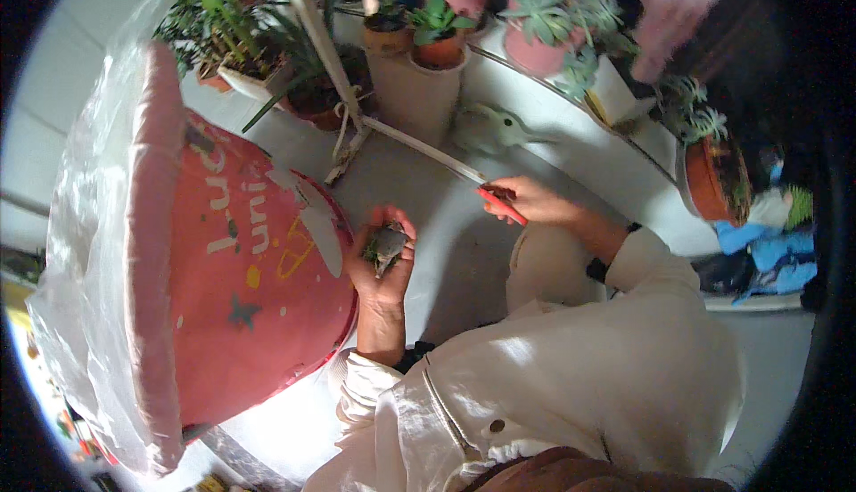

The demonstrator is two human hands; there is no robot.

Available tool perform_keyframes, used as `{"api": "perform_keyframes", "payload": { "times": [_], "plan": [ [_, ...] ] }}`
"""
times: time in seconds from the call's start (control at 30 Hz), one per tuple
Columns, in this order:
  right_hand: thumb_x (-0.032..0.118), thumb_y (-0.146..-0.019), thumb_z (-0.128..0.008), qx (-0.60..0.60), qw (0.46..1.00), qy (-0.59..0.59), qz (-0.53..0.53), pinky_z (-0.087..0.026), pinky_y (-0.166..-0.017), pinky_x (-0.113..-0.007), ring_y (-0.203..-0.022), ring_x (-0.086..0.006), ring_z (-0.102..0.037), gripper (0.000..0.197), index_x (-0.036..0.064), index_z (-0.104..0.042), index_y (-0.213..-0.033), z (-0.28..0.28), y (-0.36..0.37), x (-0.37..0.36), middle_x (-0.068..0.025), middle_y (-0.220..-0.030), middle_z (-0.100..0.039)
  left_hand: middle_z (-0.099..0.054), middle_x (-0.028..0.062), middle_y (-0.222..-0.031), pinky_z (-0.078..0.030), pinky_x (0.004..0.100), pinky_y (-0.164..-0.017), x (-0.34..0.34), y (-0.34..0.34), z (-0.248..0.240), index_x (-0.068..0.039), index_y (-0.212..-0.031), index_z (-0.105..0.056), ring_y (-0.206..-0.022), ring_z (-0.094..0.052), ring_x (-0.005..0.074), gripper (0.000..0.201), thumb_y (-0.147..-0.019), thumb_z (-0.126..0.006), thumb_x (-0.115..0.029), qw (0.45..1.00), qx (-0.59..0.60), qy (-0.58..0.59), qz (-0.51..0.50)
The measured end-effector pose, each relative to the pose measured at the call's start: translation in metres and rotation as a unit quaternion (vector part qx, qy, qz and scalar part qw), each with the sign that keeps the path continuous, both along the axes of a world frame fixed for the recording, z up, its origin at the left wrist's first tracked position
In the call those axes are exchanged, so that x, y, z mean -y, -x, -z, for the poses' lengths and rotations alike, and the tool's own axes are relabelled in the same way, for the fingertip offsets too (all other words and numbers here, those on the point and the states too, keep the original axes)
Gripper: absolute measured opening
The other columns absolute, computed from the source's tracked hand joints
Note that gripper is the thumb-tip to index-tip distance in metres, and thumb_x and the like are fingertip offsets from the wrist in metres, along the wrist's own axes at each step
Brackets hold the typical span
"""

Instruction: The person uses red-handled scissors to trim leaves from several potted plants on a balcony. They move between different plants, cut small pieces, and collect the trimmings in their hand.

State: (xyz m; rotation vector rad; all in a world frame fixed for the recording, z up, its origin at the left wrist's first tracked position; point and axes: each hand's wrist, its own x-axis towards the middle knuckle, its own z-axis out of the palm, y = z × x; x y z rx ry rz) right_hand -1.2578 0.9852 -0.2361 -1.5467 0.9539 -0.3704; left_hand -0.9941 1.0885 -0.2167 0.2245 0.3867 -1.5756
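Note:
My left hand [383,289] is cupped, palm up, beside the red bucket-shaped container. In its fingers sits a small grey lump with green bits [390,242]; I cannot make out its exact kind. To the right, my right hand [528,200] is closed around a red-handled tool [505,206], held apart from the lump. The tool's working end is not clear, and the hand partly covers it. A white metal stand [428,149] has a bar running close behind the right hand.
At left stands a large red container [259,314] with a padded pink rim and clear plastic sheeting [89,251]. Potted succulents [539,46] line the back ledge. A terracotta pot [713,180] lies tilted at right, above blue cloth [767,251]. Grey floor [450,251] lies between my hands.

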Motion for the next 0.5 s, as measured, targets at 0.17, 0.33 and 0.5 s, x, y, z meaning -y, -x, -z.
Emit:
{"api": "perform_keyframes", "payload": {
  "times": [0.17,0.33,0.5],
  "plan": [
    [0.014,-0.080,-0.068,-0.132,0.932,0.335,-0.047,-0.049,-0.069,-0.030,-0.079,-0.0221,-0.061,0.040,0.0002,-0.053,-0.114,-0.003,0.000,-0.006,-0.0108,-0.091,-0.061,-0.061,0.0181,-0.101,-0.046,0.0427,-0.087,-0.003,-0.002,0.000,0.003,-0.098,-0.059,-0.098,-0.056,0.0321,0.028,-0.091,-0.045,-0.020,0.999,-0.011,0.046,-0.017],
    [0.017,-0.079,-0.065,-0.194,0.887,0.400,-0.126,-0.050,-0.073,-0.037,-0.084,-0.0302,-0.059,0.043,0.0075,-0.052,-0.119,-0.032,0.016,-0.020,-0.0120,-0.103,-0.056,-0.061,0.0168,-0.097,-0.048,0.0425,-0.084,0.003,-0.010,0.011,0.002,-0.096,-0.060,-0.094,-0.057,0.0311,0.027,-0.091,-0.046,-0.021,1.000,0.011,0.008,-0.002],
    [0.020,-0.079,-0.065,-0.222,0.889,0.375,-0.140,-0.051,-0.076,-0.037,-0.089,-0.0295,-0.060,0.044,0.0116,-0.053,-0.121,-0.034,0.001,-0.017,-0.0123,-0.106,-0.056,-0.060,0.0171,-0.100,-0.048,0.0423,-0.083,0.008,-0.017,0.026,0.003,-0.100,-0.058,-0.093,-0.057,0.0314,0.029,-0.090,-0.046,-0.022,0.999,-0.044,0.010,0.005]
  ]
}}
